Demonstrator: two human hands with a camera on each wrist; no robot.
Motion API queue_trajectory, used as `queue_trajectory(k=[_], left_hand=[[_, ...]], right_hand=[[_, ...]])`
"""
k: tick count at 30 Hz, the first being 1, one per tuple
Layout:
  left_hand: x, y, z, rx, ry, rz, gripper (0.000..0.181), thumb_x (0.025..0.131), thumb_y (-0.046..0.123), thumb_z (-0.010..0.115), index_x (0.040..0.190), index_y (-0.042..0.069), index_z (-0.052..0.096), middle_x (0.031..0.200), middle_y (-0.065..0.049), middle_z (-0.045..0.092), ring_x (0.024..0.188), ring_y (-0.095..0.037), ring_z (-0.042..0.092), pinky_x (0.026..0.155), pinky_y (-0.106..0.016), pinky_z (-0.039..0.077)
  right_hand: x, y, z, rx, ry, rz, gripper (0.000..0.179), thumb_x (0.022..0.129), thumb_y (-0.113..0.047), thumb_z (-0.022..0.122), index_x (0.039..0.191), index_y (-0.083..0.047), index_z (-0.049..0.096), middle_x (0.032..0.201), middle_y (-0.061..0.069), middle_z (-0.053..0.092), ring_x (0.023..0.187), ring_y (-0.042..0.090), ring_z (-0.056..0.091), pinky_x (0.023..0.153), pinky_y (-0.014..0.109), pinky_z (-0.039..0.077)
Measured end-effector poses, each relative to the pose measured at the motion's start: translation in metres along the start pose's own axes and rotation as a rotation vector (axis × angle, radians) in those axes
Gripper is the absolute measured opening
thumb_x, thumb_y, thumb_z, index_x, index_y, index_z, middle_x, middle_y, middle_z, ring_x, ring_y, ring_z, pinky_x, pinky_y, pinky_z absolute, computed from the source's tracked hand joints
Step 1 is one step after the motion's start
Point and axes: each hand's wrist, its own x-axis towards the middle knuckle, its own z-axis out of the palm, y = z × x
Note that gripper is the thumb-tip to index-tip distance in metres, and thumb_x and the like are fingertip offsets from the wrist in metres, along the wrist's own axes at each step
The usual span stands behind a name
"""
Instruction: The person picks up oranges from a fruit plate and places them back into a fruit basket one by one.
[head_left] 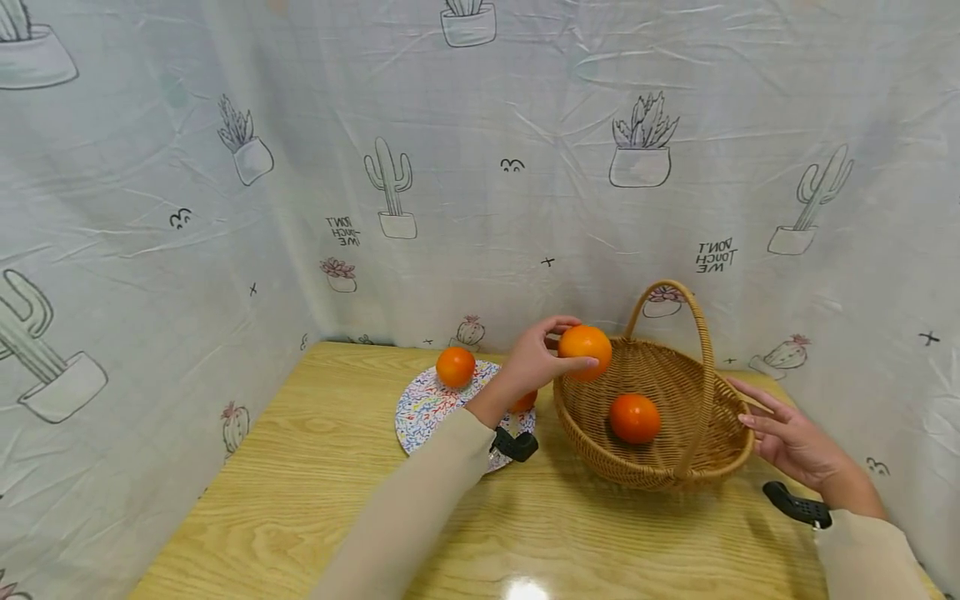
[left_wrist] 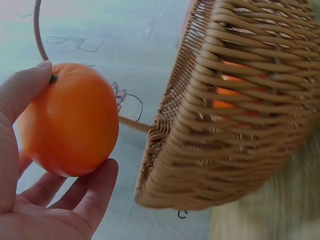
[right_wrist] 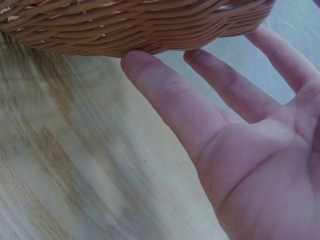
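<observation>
Head view, L to R. Printed curtain (head_left: 420, 100) hanging behind; pale wood worktop (head_left: 300, 467) running across btm. Speckled plate (head_left: 414, 421) lying ctr-left, w/ one orange fruit (head_left: 455, 367) sitting near its back edge & a second fruit (head_left: 523, 402) showing partly at plate's R side, L wrist hiding the rest.

L hand (head_left: 536, 360) reaching over plate, ctr of frame; fingers curling round a held fruit (head_left: 585, 352), thumb on one side, others opposite. Fruit hanging at basket's L rim; L wrist view showing green stem nub by thumb & a gap betw. fruit and wicker.

Wicker basket (head_left: 637, 477) standing ctr-right, handle arching up; another fruit (head_left: 634, 418) resting inside, low.

R hand (head_left: 795, 443) at lower right, by basket's R end; fingers spreading, fairly straight, tips touching wicker per R wrist view.
</observation>
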Motion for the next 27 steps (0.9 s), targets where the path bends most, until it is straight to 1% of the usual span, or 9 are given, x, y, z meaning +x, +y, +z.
queue_trajectory(k=[3, 8, 12, 15, 19, 25, 27], left_hand=[[0.006, 0.002, 0.004, -0.011, -0.003, -0.005, 0.058, 0.082, 0.031, 0.087, 0.135, 0.023, 0.063, 0.127, -0.002, 0.064, 0.104, -0.016, 0.065, 0.082, -0.03, 0.059], [0.014, 0.005, 0.012, -0.023, -0.007, -0.02, 0.059, 0.082, 0.029, 0.087, 0.135, 0.02, 0.062, 0.126, -0.003, 0.063, 0.106, -0.019, 0.064, 0.08, -0.028, 0.058], [0.022, 0.008, 0.02, -0.017, 0.001, -0.03, 0.059, 0.082, 0.031, 0.088, 0.134, 0.021, 0.063, 0.125, 0.001, 0.064, 0.106, -0.012, 0.062, 0.08, -0.026, 0.057], [0.027, 0.01, 0.026, -0.016, 0.005, -0.035, 0.058, 0.081, 0.032, 0.089, 0.133, 0.021, 0.064, 0.122, 0.004, 0.065, 0.103, -0.006, 0.059, 0.08, -0.024, 0.055], [0.034, 0.011, 0.033, -0.034, 0.002, -0.04, 0.058, 0.08, 0.03, 0.089, 0.132, 0.019, 0.064, 0.12, 0.004, 0.065, 0.1, -0.006, 0.058, 0.079, -0.024, 0.055], [0.042, 0.009, 0.044, -0.038, 0.003, -0.063, 0.058, 0.081, 0.029, 0.089, 0.132, 0.018, 0.065, 0.119, 0.002, 0.065, 0.097, -0.007, 0.059, 0.077, -0.024, 0.055], [0.046, 0.008, 0.048, -0.046, 0.006, -0.072, 0.058, 0.081, 0.028, 0.089, 0.132, 0.017, 0.065, 0.12, 0.0, 0.065, 0.095, -0.007, 0.059, 0.077, -0.023, 0.054]], right_hand=[[0.001, 0.0, 0.0, 0.01, -0.022, -0.009, 0.066, 0.108, 0.008, 0.021, 0.165, -0.025, 0.024, 0.142, -0.001, 0.058, 0.113, 0.018, 0.069, 0.094, 0.034, 0.06], [0.002, -0.001, 0.001, 0.018, -0.027, -0.01, 0.066, 0.108, 0.008, 0.021, 0.164, -0.026, 0.028, 0.142, -0.001, 0.059, 0.114, 0.018, 0.069, 0.094, 0.034, 0.06], [0.002, -0.001, 0.002, 0.021, -0.013, -0.005, 0.066, 0.108, 0.008, 0.022, 0.162, -0.028, 0.033, 0.141, -0.002, 0.059, 0.112, 0.017, 0.069, 0.094, 0.034, 0.06], [0.002, -0.001, 0.002, 0.016, -0.002, 0.0, 0.065, 0.108, 0.008, 0.023, 0.162, -0.028, 0.032, 0.141, -0.002, 0.059, 0.11, 0.017, 0.07, 0.093, 0.034, 0.06], [0.002, -0.001, 0.003, 0.006, 0.009, 0.006, 0.065, 0.108, 0.007, 0.024, 0.163, -0.027, 0.029, 0.141, -0.002, 0.059, 0.11, 0.017, 0.07, 0.092, 0.034, 0.06], [0.001, -0.002, 0.003, 0.011, 0.029, 0.017, 0.064, 0.109, 0.007, 0.023, 0.159, -0.031, 0.039, 0.143, -0.008, 0.056, 0.107, 0.016, 0.07, 0.092, 0.035, 0.061], [0.001, -0.002, 0.003, 0.017, 0.028, 0.019, 0.064, 0.109, 0.007, 0.023, 0.158, -0.031, 0.04, 0.143, -0.009, 0.056, 0.107, 0.017, 0.07, 0.092, 0.035, 0.061]])
